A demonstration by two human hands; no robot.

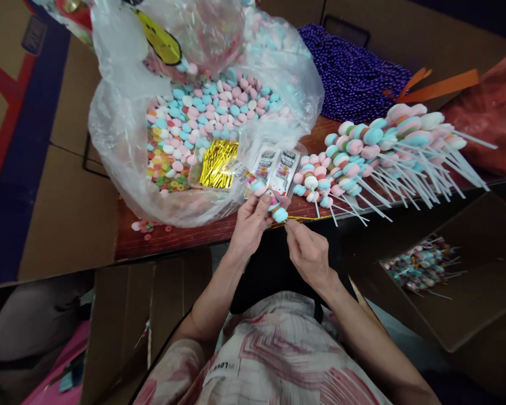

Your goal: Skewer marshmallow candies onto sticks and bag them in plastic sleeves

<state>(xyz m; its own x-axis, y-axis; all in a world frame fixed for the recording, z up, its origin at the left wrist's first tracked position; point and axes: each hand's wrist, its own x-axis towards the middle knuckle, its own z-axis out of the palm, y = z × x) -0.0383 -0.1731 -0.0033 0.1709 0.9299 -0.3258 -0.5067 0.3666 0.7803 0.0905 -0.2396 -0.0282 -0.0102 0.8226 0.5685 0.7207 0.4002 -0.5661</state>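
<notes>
While the left hand (pixel 251 222) pinches a pastel pink-and-blue marshmallow skewer (pixel 280 215) over the near edge of the dark red wooden table (pixel 135 246), the right hand (pixel 311 247) pinches its lower end, beside a thin shiny gold strip (pixel 303 217), near piled white-stick marshmallow skewers (pixel 366 151)

1. A single head-worn camera looks forward and steeply down over the wearer's patterned shirt (pixel 274 360), nearest the lens.
2. The left hand (pixel 249 226) and right hand (pixel 308 248) fall mid-view, close below.
3. Beyond, the wooden table (pixel 129 239) slants across, viewed from above.
</notes>
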